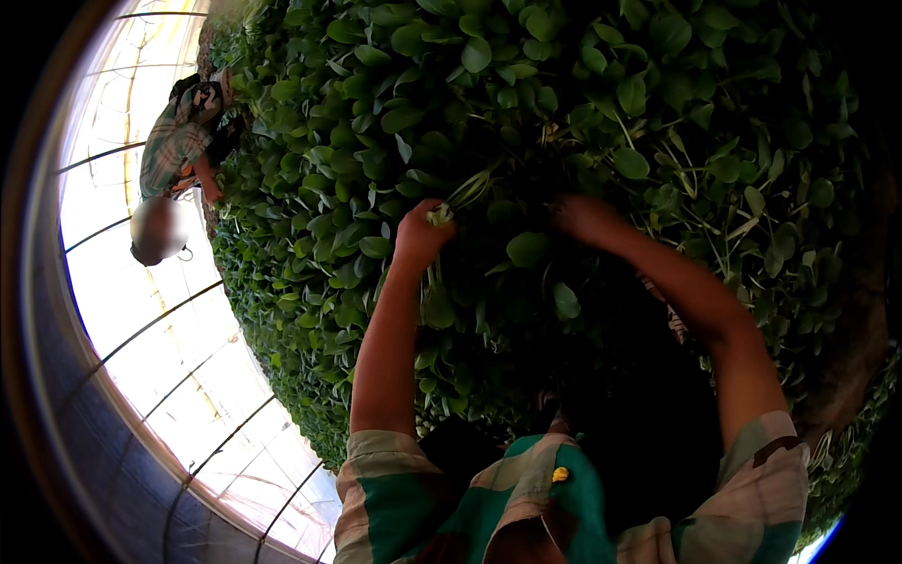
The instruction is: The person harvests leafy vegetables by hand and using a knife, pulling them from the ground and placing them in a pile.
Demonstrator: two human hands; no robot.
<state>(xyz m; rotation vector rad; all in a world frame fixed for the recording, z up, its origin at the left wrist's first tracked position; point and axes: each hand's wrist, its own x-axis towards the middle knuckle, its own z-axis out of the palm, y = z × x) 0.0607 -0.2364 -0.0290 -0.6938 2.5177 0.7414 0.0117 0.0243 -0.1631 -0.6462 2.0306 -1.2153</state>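
Pale, thin stems of a small bunch of leafy green seedlings (471,189) pass through the closed fingers of my left hand (425,231), near the middle of the view. Some leaves hang below that fist. To its right, my right hand (581,220) reaches in among the dark leaves, slightly blurred; its fingertips are in shadow, so whether they grip anything is hidden. Dense round-leaved plants (394,113) surround both hands. Just below and between the hands, single broad leaves (528,249) stand out against deep shadow.
A co-worker (180,155) in a plaid shirt bends over the bed's far left edge. Curved metal hoops (169,315) and bright plastic sheeting form the greenhouse wall at left. Bent, tangled plants (719,211) lie at right, beside a strip of bare soil (849,366).
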